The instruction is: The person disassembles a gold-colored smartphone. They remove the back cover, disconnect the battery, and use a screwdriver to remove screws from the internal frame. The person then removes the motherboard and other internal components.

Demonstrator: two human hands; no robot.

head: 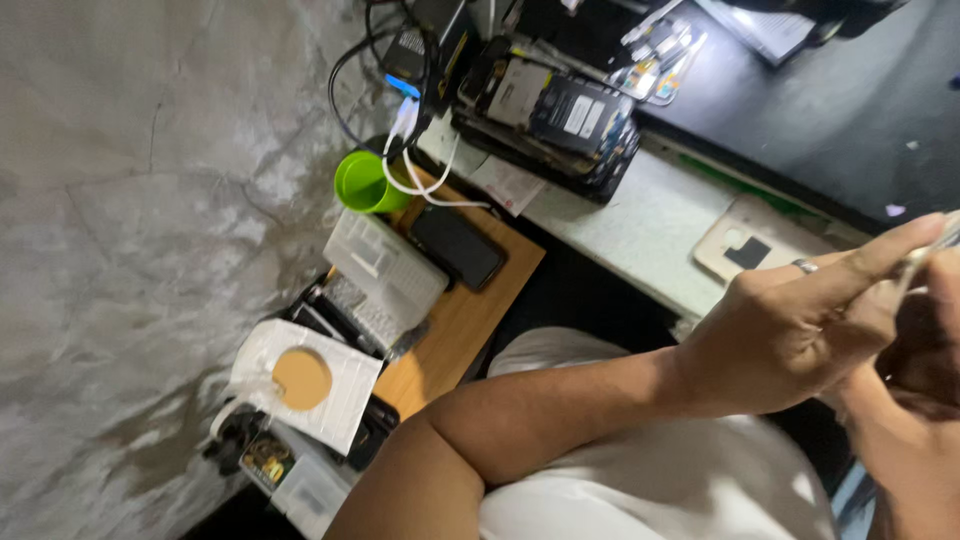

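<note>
My left hand (800,320) reaches across from the lower middle to the right side, a ring on one finger. Its fingers are closed on a thin pale metal tool (925,255), with the forefinger laid along it. My right hand (915,420) sits at the right edge just below the left one, dark and largely cut off; what it holds is hidden. Both hands hover over my lap in white cloth (660,480), in front of the pale bench edge (640,225).
A stack of opened phones (560,110) lies on the bench, with a pale phone back cover (750,245) nearer my hands. A wooden board (470,320) carries a black phone (457,245), a clear plastic box (385,265), a green cup (362,185) and white cables (420,175). A grey wall (130,250) stands at left.
</note>
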